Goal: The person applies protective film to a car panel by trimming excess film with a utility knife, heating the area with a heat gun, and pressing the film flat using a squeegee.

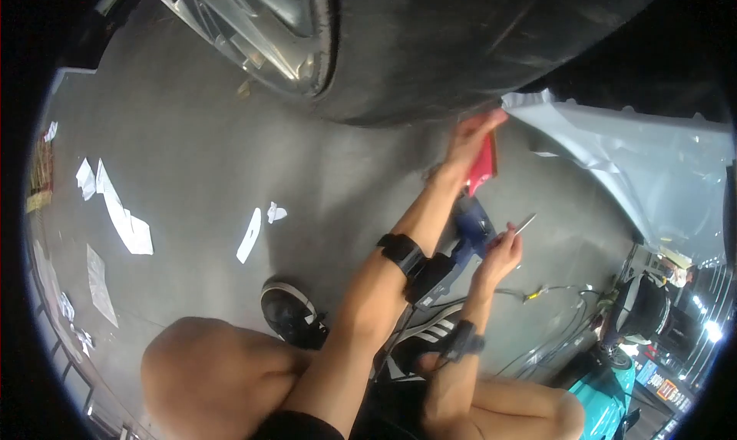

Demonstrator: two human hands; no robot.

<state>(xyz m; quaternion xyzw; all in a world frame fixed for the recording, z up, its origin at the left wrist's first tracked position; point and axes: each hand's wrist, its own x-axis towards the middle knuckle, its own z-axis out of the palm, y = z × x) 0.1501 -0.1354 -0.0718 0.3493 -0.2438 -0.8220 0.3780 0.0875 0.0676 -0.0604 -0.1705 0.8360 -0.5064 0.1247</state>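
We observe two bare hands working low over a grey floor (192, 148), beside a dark tyre (476, 41) with a silver wheel rim (269, 25). The left hand (470, 142) reaches up to the tip of a pale body panel (660, 156), just below the tyre. We see its fingertips right at that tip, but cannot tell whether they are clamped on it or merely close to it. A red item (482, 167) shows just beside the palm, hanging toward the floor; whether the hand grips it, we cannot tell.

The right hand (500, 257) is lower and to the right, clear of the panel. We note its fingers pinched together on a thin pale stick (527, 223), which slants up and outward from them. Between the forearms we find a dark blue object (474, 225), its form partly hidden.

We record black straps on both forearms, two dark shoes under the crouched body, and cables (560, 294) on the floor to the right. Scraps of white paper (127, 221) lie on the floor to the left, well apart from both hands.
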